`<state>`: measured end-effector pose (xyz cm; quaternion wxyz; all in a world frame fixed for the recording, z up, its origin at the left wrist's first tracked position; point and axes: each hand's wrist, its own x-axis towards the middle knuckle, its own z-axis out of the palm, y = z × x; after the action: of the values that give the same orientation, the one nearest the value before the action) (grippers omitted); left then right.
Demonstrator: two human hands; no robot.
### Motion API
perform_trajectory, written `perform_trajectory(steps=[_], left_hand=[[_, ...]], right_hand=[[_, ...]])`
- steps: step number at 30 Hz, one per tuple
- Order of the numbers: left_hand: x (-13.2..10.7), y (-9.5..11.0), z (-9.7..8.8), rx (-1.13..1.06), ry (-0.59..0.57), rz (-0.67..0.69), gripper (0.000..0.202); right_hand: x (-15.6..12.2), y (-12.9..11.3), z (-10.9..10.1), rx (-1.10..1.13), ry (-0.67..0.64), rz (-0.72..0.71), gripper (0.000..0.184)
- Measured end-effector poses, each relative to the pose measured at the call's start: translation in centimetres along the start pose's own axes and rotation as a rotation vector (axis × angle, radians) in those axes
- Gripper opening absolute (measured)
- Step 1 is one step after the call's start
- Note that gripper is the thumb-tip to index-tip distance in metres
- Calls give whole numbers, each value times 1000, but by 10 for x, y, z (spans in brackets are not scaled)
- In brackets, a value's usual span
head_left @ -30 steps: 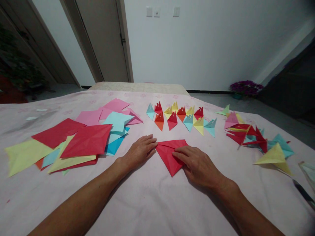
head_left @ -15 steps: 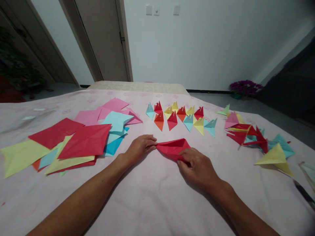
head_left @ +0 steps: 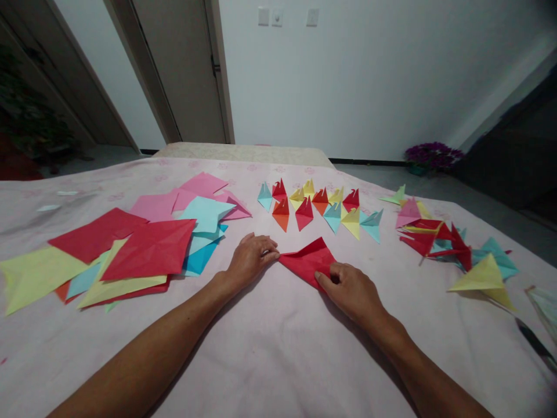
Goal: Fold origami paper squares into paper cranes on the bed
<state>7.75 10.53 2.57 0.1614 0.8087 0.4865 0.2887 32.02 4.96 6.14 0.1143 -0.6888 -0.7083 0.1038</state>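
Note:
A red origami paper [head_left: 311, 259], partly folded, lies on the cloth in front of me with its narrow point toward the left. My left hand [head_left: 255, 256] pinches that point between thumb and fingers. At the paper's right side, my right hand [head_left: 354, 287] grips the near edge, its thumb lying on top and the other fingers curled. Just beyond the paper stand several small folded paper birds, among them a red bird [head_left: 304, 214], an orange bird [head_left: 281, 216] and a blue bird [head_left: 333, 218].
Loose sheets are spread at the left, with a red sheet [head_left: 148, 251] on top and a pink sheet [head_left: 154, 206] behind. More folded pieces lie at the right, including a yellow one [head_left: 485, 280], near a dark pen-like object [head_left: 535, 342]. A pale patterned cloth [head_left: 270, 360] covers the table.
The red paper's open pocket has flattened, and its far corner now rises to a point. My right thumb has shifted slightly on the paper; my left hand still holds the left tip.

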Motion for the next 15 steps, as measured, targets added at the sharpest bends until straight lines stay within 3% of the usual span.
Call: perform_trajectory(steps=[6,10,15], left_hand=[[-2,9,-1,98,5,52,7],[-1,9,2,109,-17,157,13],[-2,7,8,109,-78,331,24]], right_hand=[[-1,0,4,-40,85,-54,27],[-3,1,6,21,109,-39,13],[-8,2,9,46,173,-82,43]])
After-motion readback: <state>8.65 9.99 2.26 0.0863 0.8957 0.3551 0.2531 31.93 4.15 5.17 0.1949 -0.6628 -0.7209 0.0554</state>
